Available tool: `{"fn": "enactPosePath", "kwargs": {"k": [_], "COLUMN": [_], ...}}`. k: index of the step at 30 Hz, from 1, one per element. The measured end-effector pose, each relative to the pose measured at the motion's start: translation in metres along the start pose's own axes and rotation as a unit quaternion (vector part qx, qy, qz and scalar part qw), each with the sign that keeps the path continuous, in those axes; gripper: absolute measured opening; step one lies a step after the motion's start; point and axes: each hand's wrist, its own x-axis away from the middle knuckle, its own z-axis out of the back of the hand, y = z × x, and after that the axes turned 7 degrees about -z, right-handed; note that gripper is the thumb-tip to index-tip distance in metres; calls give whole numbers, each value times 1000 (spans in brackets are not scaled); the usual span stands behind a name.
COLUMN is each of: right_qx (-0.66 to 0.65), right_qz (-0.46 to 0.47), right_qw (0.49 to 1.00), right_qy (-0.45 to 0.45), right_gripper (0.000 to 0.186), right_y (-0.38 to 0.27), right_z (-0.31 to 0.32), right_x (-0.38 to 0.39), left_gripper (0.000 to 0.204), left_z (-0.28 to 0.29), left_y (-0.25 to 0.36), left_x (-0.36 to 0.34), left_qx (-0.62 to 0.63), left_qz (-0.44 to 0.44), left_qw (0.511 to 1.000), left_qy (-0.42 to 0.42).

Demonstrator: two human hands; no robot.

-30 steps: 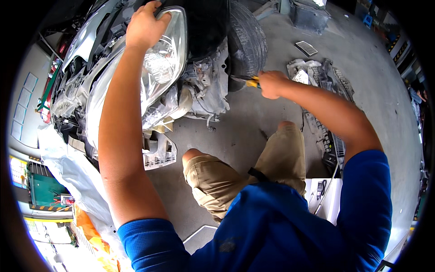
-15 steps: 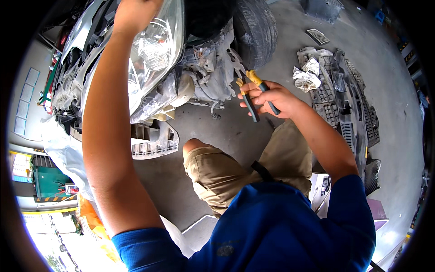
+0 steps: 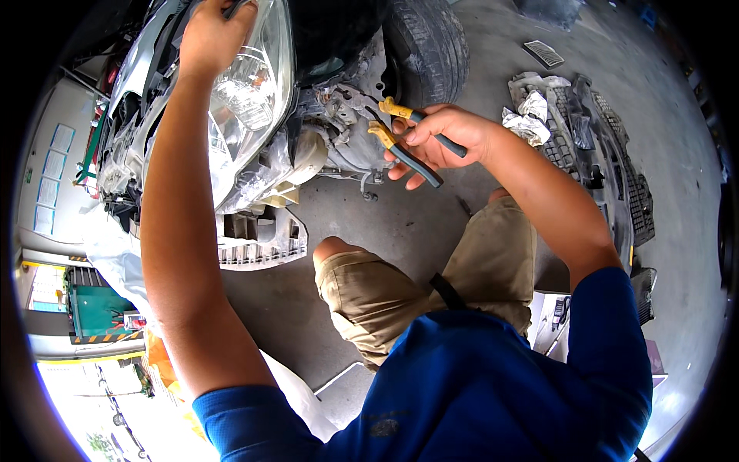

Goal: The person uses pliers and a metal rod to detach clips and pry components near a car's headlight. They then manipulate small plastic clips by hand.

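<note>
Left hand (image 3: 209, 40) at top of headlight (image 3: 248, 104); fingertips poorly seen, cannot tell whether grip pinches anything. Right hand (image 3: 450, 137) right of headlight, grip holding pliers (image 3: 382, 135), handles splayed. Tire (image 3: 433, 58) also right of headlight.

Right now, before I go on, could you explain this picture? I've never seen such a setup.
No machine here: a person's two bare hands, seen from a wide fisheye camera worn on the head, looking down, so straight edges bend near the rim. The right hand holds pliers with their yellow-and-dark handles spread. The left hand is at the upper end of a car headlight; its exact grip is unclear. A tyre stands to the headlight's right. On the grey floor at right lie dark loose parts; crumpled white material is with them.
</note>
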Motion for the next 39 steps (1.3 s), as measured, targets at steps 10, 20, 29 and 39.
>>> {"fn": "enactPosePath", "kwargs": {"k": [10,20,29,39], "right_qx": [88,88,82,668], "right_qz": [-123,-68,83,48], "right_qw": [988,988,984,653], "right_qy": [36,105,134,353], "right_gripper": [28,19,15,41], "right_y": [-33,-8,47,28], "right_z": [-8,-19,-18,10], "right_x": [8,-2,-39,10], "left_gripper": [51,48,49,49], "left_z": [-10,-6,-6,-8], "left_y": [-12,1,-1,-10], "left_x": [-8,-6,-7,-8], "left_qx": [-137,-148,-143,-114], "left_qz": [-36,-30,-45,-43], "left_qw": [990,988,989,993], "left_qy": [-21,-14,15,-5]}}
